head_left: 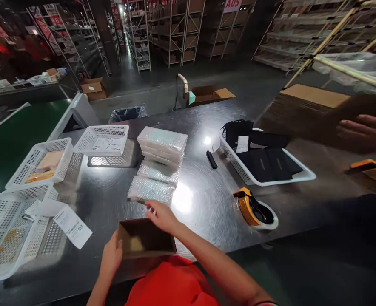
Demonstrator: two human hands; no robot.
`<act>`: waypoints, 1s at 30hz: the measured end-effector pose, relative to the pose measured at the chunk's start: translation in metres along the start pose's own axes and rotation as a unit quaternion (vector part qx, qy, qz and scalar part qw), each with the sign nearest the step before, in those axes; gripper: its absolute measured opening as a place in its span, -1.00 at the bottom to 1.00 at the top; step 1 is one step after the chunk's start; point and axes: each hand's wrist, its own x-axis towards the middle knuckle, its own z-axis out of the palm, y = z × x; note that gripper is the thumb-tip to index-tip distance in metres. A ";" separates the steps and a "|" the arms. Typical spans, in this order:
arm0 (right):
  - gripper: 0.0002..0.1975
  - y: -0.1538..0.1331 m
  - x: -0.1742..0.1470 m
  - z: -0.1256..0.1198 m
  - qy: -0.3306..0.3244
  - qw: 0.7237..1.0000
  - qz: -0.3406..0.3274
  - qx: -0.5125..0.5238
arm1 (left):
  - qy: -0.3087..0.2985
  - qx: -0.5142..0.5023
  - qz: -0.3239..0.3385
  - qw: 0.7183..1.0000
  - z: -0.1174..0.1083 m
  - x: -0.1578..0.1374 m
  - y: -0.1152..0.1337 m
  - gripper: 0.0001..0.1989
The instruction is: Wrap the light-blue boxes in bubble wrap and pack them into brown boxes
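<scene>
So the left hand [111, 256] is wrapped around the left side of a small open cardboard box [146, 241], thumb on the wall, holding it tilted at the near edge of the metal table [207, 204]. The right hand [161, 215] sits just past the box's far rim, fingers pinched narrow on the near edge of a bubble-wrap packet [151, 190] lying flat on the table. Right beyond that packet is another one, then a little stack of wrapped packets [162, 144].

Off to the left of the left hand there's a bunch of white mesh baskets [41, 159] with paper slips [73, 227] on them. Right of the right hand, well apart: a yellow tape dispenser [254, 209], a black marker [211, 160], and a white tray [303, 176] of black stuff. Someone else's hand [363, 131] rests on flat cartons far right.
</scene>
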 end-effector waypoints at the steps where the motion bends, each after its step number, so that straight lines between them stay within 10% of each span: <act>1: -0.67 0.014 0.018 -0.009 0.006 0.998 0.064 -0.015 | -0.008 0.012 -0.013 1.000 -0.002 -0.003 -0.004 -0.55; 8: -0.37 0.077 0.108 -0.010 -0.019 0.981 0.148 -0.126 | -0.057 -0.002 -0.059 0.997 0.000 -0.013 -0.002 -0.47; 22: 0.00 0.036 0.073 0.046 -0.113 0.980 0.050 -0.153 | 0.028 -0.080 -0.067 0.994 0.020 -0.016 0.002 -0.50; 30: -0.02 0.036 0.059 -0.050 0.014 0.997 0.070 -0.018 | 0.013 -0.284 -0.062 0.957 0.012 -0.013 0.009 -0.41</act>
